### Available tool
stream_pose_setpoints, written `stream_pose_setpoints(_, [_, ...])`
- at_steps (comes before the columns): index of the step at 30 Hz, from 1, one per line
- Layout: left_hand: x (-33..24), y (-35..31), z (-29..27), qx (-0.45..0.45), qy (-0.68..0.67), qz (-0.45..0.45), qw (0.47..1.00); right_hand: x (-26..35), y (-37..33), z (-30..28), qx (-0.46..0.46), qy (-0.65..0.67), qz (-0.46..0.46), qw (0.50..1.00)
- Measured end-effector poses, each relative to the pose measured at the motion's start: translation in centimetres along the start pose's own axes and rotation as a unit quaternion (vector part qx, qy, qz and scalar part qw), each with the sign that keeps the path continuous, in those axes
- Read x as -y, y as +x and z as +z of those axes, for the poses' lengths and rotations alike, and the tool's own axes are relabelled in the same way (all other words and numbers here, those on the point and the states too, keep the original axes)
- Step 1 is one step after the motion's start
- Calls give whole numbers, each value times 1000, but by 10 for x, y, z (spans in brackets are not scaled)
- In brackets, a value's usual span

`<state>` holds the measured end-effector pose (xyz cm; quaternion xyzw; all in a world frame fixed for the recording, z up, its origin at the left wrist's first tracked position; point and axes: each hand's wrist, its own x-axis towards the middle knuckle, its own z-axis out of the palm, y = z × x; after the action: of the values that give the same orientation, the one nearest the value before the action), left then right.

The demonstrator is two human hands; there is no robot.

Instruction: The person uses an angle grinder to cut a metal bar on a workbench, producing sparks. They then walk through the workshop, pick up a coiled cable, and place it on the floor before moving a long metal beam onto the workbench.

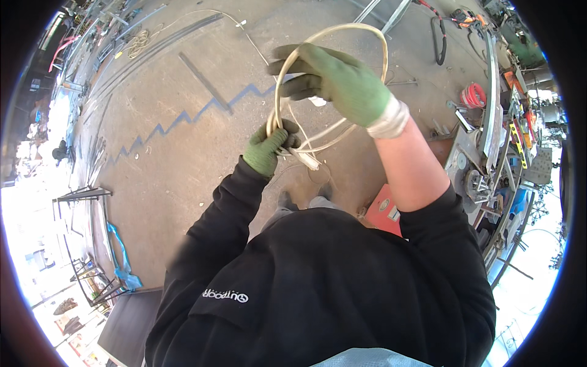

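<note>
Gathered in my left hand (264,153), in a green work glove with dark fingers, are loops of a cream-coloured cable (385,52). Its fingers are closed around the bundle. Below the fist a thicker white end piece (309,161) of the cable hangs out; I cannot make out its kind. My right hand (351,85), gloved the same way with a white cuff, is raised farther off and to the right. Its fingers are stretched out and apart, and one large loop of the cable passes across them near the thumb.
A thin cable crosses the concrete floor (165,122) toward a loose coil (139,44) at far left. A flat metal bar (205,82) lies ahead. A red box (384,211) is near my feet. At right are a red reel (473,96) and a cluttered bench (468,147).
</note>
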<state>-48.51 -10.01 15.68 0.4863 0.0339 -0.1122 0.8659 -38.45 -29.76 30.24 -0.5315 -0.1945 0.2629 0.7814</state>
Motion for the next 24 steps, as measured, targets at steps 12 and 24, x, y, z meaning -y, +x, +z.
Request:
stream_pose_setpoints(12, [-104, -14, 35, -66, -65, 81, 992, -296, -145, -164, -171, -85, 406, 894])
stream_pose_setpoints(24, [-166, -74, 67, -68, -99, 89, 989, -470, -145, -147, -88, -351, 392, 846])
